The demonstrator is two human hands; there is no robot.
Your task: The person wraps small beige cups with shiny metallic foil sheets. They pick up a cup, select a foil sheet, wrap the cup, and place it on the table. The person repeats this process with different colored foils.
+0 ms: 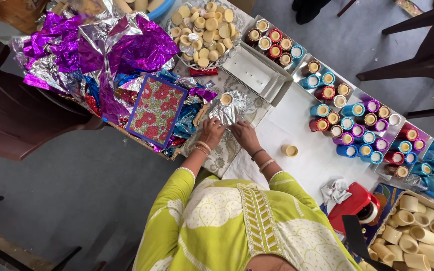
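A silver foil sheet [233, 111] lies on the table with a small tan clay cup [226, 99] on its far end. My left hand [211, 131] grips the sheet's near left edge with fingers curled. Beside it, my right hand [244, 135] pinches the near right edge. Both wrists wear bangles. The fingertips are partly hidden by the crinkled foil.
A loose cup [291, 150] stands right of my hands. A heap of purple, silver and blue foil [101, 50] and a floral card [156, 108] lie left. Beyond are a bowl of tan discs [204, 30], trays of foil-wrapped cups [357, 125], a red tape dispenser [355, 203], a box of bare cups [418, 231].
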